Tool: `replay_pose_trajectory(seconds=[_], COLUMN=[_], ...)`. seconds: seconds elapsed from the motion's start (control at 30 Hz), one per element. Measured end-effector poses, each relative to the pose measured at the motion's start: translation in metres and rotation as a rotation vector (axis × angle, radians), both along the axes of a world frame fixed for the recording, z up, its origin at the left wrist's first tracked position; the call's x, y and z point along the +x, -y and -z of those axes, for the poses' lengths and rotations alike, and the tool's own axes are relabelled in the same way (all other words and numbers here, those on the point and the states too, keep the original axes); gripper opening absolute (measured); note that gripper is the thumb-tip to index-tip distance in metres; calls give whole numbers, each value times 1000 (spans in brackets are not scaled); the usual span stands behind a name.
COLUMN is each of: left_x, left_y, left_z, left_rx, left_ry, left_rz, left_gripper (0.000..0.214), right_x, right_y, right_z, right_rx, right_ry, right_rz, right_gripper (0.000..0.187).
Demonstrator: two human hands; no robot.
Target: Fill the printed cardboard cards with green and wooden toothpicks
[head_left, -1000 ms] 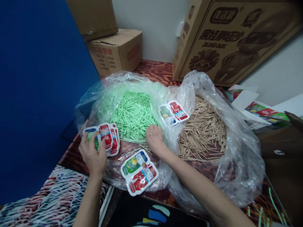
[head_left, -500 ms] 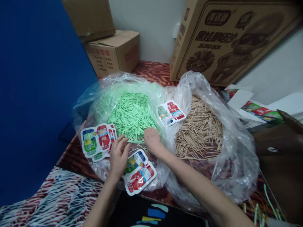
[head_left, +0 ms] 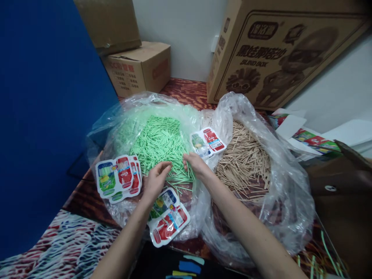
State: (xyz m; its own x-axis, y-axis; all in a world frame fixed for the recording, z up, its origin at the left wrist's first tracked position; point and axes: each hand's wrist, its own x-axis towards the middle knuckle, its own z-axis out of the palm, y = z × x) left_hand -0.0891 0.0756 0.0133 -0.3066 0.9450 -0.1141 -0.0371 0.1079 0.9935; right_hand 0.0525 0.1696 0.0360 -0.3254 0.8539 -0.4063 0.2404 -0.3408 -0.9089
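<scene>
A heap of thin green sticks (head_left: pixel 159 139) lies in an open clear plastic bag. Over its near edge my right hand (head_left: pixel 195 164) is closed, with several green sticks poking out below its fingers. My left hand (head_left: pixel 157 179) is beside it on the left, fingers curled together; what they hold, if anything, is hidden. Just below the left hand lies a printed pouch (head_left: pixel 170 221) with a green half and a red cola half. More such pouches (head_left: pixel 116 176) are stacked left of the heap. Another pouch (head_left: pixel 208 141) rests between the two bags.
Brown sticks (head_left: pixel 244 161) fill a second clear plastic bag (head_left: pixel 290 201) on the right. Cardboard boxes (head_left: pixel 139 69) stand at the back left, and a large printed carton (head_left: pixel 261 58) at the back right. A blue panel (head_left: pixel 52 116) borders the left side. An open box (head_left: pixel 334 190) sits at right.
My right hand has lifted slightly and turned, with green sticks now in its fingers. My left hand has moved right toward it, its fingers curling in. The view has shifted slightly.
</scene>
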Motion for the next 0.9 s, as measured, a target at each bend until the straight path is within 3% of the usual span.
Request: replay_pose_trajectory(seconds=[0.17,0.3,0.5,0.63,0.77,0.9], left_x=[14,21,29,25,11,0], left_y=[-23,-36,-39,-37,-42,-48], left_z=[-7,-7,2,2,-8,-19], left_rx=[-32,-23,-39,-26,39,108], left_ry=[256,398,391,370,340,314], left_rz=[-31,-143,-22,12,-49,-52], left_gripper=[38,45,32,28,26,27], right_x=[2,1,5,10,13,16], right_y=[15,35,49,51,62,94], right_z=[-6,3,18,21,21,24], right_rx=[-167,-384,-525,-450,-206,108], right_ry=[-226,-414,-565,-462,-334,-257], right_rz=[-2,-93,-218,-264,-78,95], right_gripper=[26,28,32,25,17,16])
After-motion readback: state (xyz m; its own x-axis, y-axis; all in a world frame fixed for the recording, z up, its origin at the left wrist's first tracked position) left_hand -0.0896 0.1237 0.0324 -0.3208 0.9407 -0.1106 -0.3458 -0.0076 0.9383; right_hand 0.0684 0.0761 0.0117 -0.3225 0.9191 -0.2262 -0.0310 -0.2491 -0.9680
